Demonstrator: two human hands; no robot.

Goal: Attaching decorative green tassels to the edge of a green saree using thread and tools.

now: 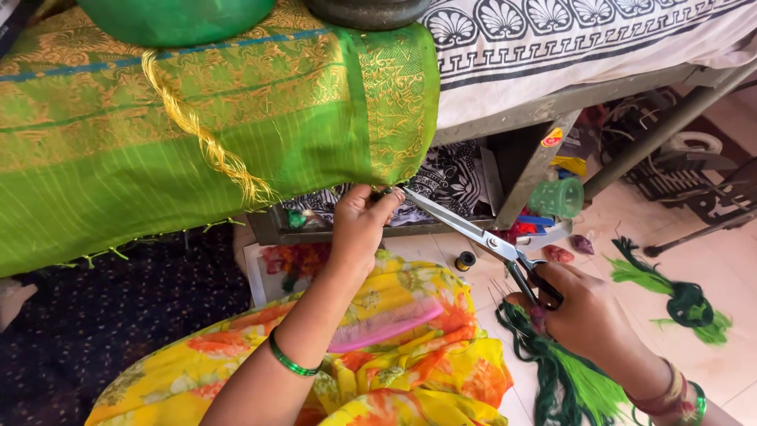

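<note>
Tiles, pale and glossy, make up the floor point(733, 331) on the right, strewn with thread; a dark dotted cloth point(118, 315) covers it on the left. A grey table point(552, 110) stands ahead, spread with a white cloth point(583, 39) printed in black shell shapes, and a green and gold sari point(197, 134) hangs over its front edge, a twisted gold tassel point(205, 142) lying across it. On the table leg sits a small oval sticker point(552, 138), red and yellow. Under the table a green plastic cup point(558, 197) lies on its side beside small blue and red packets point(536, 225); a little spool point(466, 260) stands on the tiles. The left hand point(359, 225) pinches the sari's lower corner between fingers and thumb. The right hand point(587, 315) grips the scissors point(473, 233) through the handles, blades parted, tips at that same corner, just beside the left fingers. A pink comb point(386, 323) rests on the yellow flowered lap point(410, 379). Green thread bundles point(686, 304) lie near the right hand.
</note>
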